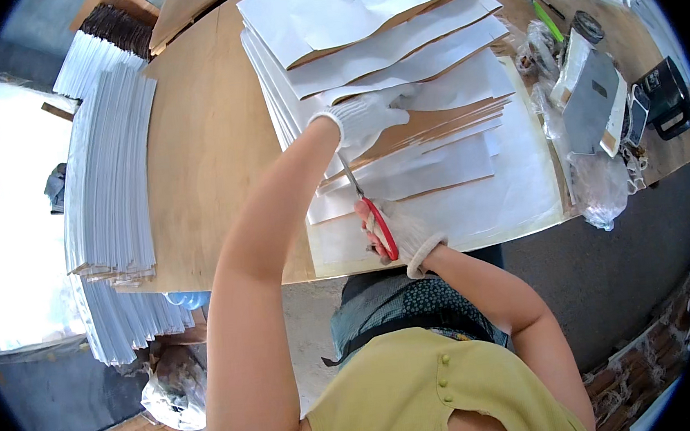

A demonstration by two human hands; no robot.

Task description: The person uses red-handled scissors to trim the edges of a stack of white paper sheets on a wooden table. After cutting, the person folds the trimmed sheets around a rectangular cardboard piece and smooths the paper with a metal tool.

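A tall pile of paper sheets [376,7], white on one side and brown on the other, lies in uneven layers across the table. My left hand [365,121], in a white knit glove, is closed on the edge of a sheet midway down the pile; its fingertips are partly hidden by the paper. Lower down, my right hand [402,233], in a glove with bare fingertips, grips scissors [380,227] by their red handles. Their metal blades point up and left, close below my left hand at the left side of the lower sheets [416,178].
The wooden table [199,146] has a large white sheet [516,200] under the pile. Stacked folded white paper [107,171] stands along the left. At right are a black mug [666,97], a grey flat box [590,104], a phone [638,114], plastic bags [601,189] and a green-handled tool [547,20].
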